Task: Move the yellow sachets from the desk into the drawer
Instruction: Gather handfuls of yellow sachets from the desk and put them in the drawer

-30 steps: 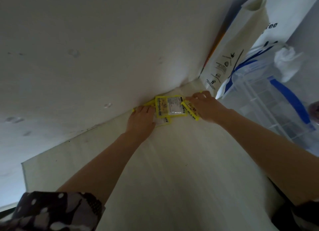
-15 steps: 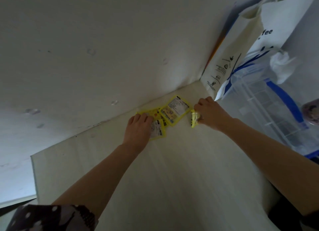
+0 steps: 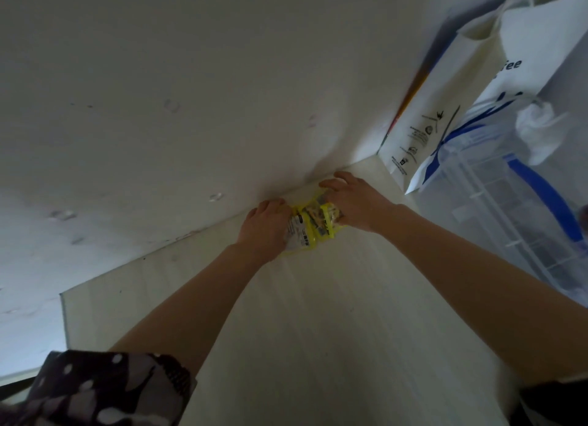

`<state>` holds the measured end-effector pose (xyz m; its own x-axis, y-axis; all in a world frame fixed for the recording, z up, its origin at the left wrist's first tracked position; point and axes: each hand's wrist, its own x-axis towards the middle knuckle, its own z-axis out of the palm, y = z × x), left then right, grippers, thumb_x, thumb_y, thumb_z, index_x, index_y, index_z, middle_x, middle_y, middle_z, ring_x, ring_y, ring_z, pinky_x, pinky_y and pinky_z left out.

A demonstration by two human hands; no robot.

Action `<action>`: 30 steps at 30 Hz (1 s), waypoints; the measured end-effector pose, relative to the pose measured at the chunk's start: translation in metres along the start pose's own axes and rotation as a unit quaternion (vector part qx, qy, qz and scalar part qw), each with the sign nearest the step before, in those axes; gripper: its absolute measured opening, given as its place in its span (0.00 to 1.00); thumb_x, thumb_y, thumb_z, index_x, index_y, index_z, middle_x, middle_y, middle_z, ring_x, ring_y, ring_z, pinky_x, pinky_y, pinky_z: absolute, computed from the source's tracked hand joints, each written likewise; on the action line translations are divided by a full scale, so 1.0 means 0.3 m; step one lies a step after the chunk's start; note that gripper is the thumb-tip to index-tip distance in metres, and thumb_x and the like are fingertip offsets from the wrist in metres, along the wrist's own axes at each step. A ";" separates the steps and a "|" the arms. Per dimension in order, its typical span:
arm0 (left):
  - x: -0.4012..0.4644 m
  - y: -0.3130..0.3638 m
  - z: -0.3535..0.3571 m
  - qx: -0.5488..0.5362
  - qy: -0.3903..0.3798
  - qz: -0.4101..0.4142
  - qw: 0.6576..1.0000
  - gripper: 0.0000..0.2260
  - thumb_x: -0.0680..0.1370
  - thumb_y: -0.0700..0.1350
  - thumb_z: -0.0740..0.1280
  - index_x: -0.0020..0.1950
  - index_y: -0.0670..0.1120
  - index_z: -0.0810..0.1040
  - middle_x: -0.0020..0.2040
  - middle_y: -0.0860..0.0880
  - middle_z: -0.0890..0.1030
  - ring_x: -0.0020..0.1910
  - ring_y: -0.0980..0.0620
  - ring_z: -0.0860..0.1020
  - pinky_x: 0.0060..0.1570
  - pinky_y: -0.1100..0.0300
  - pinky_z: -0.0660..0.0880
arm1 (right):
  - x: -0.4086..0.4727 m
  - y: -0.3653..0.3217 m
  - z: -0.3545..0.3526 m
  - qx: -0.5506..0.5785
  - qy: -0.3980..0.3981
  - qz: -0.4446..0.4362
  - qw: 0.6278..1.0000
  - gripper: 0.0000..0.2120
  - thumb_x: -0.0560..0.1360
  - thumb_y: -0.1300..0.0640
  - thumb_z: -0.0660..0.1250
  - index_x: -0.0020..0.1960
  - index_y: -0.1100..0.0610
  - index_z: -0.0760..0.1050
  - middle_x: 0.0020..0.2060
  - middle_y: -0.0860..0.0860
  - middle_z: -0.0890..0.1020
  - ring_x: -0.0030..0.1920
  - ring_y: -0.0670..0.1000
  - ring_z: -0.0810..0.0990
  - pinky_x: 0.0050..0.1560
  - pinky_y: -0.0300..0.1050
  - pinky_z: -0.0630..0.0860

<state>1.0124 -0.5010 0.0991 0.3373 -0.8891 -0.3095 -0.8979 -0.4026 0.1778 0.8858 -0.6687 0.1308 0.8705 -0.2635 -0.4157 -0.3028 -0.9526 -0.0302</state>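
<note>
**Both hands gathered on the yellow sachets at the back of the counter**

The yellow sachets [image 3: 313,225] lay in a small overlapping bunch on the pale counter [image 3: 318,314], right at its far edge where it met the white wall [image 3: 191,91]. They sat between the two hands, with printed labels showing on the ones in plain sight. How many there were could not be told, since the hands covered part of the bunch.

The left hand [image 3: 265,226] rested palm down on the left side of the bunch, its fingers reaching to the wall line. Its grip could not be read: the fingers lay over the sachets' edge, but whether they pinched anything was hidden under the hand. The right hand [image 3: 353,199] came in from the right, fingers curled down over the top of the bunch and touching it; whether that grip had truly clenched on a sachet was also unclear.

Just right of the right hand, a white paper bag [image 3: 445,113] with dark print stood against the wall, and a clear plastic bin [image 3: 509,209] with blue trim stood beside it. A dark, white-spotted sleeve [image 3: 95,390] showed at the lower left.
</note>
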 end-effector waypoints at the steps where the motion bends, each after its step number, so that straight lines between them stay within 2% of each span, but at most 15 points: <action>1: 0.008 -0.005 0.005 0.003 -0.008 -0.003 1.000 0.28 0.71 0.48 0.72 0.69 0.46 0.66 0.74 0.46 0.62 0.73 0.45 0.61 0.68 0.51 0.63 | 0.012 -0.001 0.000 -0.006 -0.009 -0.002 1.000 0.29 0.74 0.50 0.69 0.73 0.48 0.64 0.77 0.47 0.56 0.77 0.58 0.50 0.72 0.54 0.59; 4: 0.021 -0.014 0.019 0.005 -0.013 -0.005 1.000 0.29 0.71 0.50 0.72 0.68 0.46 0.66 0.73 0.45 0.64 0.74 0.45 0.61 0.68 0.51 0.63 | 0.037 -0.004 0.011 -0.022 -0.042 -0.003 0.999 0.30 0.75 0.50 0.68 0.74 0.49 0.61 0.78 0.46 0.53 0.77 0.59 0.47 0.73 0.55 0.56; 6: 0.021 -0.014 0.022 0.002 -0.006 -0.003 1.000 0.26 0.72 0.49 0.71 0.67 0.45 0.67 0.70 0.46 0.68 0.72 0.44 0.63 0.66 0.51 0.65 | 0.044 -0.006 0.024 -0.024 -0.060 0.005 0.998 0.31 0.76 0.50 0.67 0.75 0.49 0.59 0.77 0.46 0.55 0.77 0.60 0.47 0.74 0.55 0.56; 13: -0.008 -0.020 0.024 -0.008 0.041 -0.012 0.999 0.20 0.74 0.46 0.67 0.64 0.46 0.70 0.63 0.45 0.73 0.63 0.42 0.70 0.61 0.52 0.67 | 0.010 0.009 0.050 0.011 0.005 0.024 1.000 0.27 0.73 0.52 0.69 0.69 0.54 0.67 0.66 0.54 0.70 0.71 0.57 0.62 0.69 0.53 0.60; 15: -0.025 -0.016 0.023 -0.006 0.057 -0.013 0.998 0.18 0.74 0.45 0.67 0.63 0.47 0.71 0.60 0.45 0.73 0.58 0.42 0.73 0.58 0.51 0.69 | -0.008 0.016 0.056 0.019 0.023 0.029 0.999 0.24 0.73 0.52 0.69 0.67 0.56 0.68 0.61 0.55 0.72 0.65 0.57 0.70 0.66 0.52 0.64; 17: -0.042 -0.011 0.023 -0.008 0.063 -0.013 0.998 0.18 0.74 0.45 0.67 0.62 0.47 0.71 0.58 0.45 0.73 0.53 0.42 0.76 0.53 0.51 0.71 | -0.034 0.018 0.058 0.043 0.035 0.035 0.998 0.22 0.73 0.52 0.69 0.64 0.57 0.68 0.56 0.55 0.74 0.55 0.57 0.77 0.57 0.51 0.69; 19: -0.064 -0.005 0.021 -0.018 0.062 -0.020 0.998 0.17 0.73 0.45 0.68 0.61 0.48 0.70 0.57 0.46 0.72 0.50 0.43 0.78 0.49 0.52 0.73 | -0.066 0.018 0.059 0.079 0.048 0.042 0.995 0.21 0.72 0.52 0.69 0.60 0.57 0.67 0.51 0.55 0.76 0.48 0.58 0.79 0.49 0.49 0.74; 23: -0.122 0.004 0.016 -0.109 0.052 -0.068 0.990 0.17 0.71 0.43 0.69 0.58 0.48 0.70 0.54 0.46 0.73 0.50 0.42 0.78 0.47 0.52 0.74 | -0.149 0.017 0.064 0.184 0.070 0.064 0.978 0.19 0.70 0.54 0.71 0.56 0.57 0.66 0.46 0.56 0.79 0.46 0.59 0.79 0.46 0.53 0.77; 25: -0.164 0.009 0.017 -0.159 0.034 -0.103 0.981 0.17 0.70 0.43 0.70 0.56 0.49 0.70 0.51 0.46 0.77 0.47 0.43 0.79 0.42 0.54 0.75 | -0.200 0.011 0.069 0.253 0.072 0.084 0.961 0.21 0.69 0.55 0.73 0.56 0.55 0.66 0.44 0.56 0.80 0.44 0.58 0.80 0.45 0.54 0.78; 28: -0.245 0.025 0.023 -0.265 0.033 -0.168 0.949 0.16 0.68 0.42 0.72 0.51 0.51 0.70 0.43 0.47 0.81 0.36 0.46 0.81 0.33 0.54 0.79 | -0.280 -0.007 0.095 0.330 0.089 0.119 0.932 0.23 0.67 0.54 0.75 0.55 0.53 0.66 0.41 0.56 0.82 0.40 0.57 0.82 0.42 0.55 0.80; 30: -0.308 0.037 0.033 -0.317 0.047 -0.203 0.925 0.18 0.66 0.41 0.74 0.51 0.49 0.71 0.44 0.48 0.81 0.38 0.46 0.80 0.33 0.56 0.77 | -0.333 -0.029 0.128 0.368 0.101 0.154 0.912 0.23 0.67 0.53 0.75 0.55 0.52 0.68 0.42 0.55 0.82 0.42 0.55 0.82 0.44 0.53 0.80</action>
<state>0.9685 -0.4213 0.1205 0.6601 -0.6400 -0.3931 -0.3562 -0.7276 0.5863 0.7866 -0.6283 0.1378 0.7321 -0.5939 -0.3337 -0.6578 -0.4889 -0.5730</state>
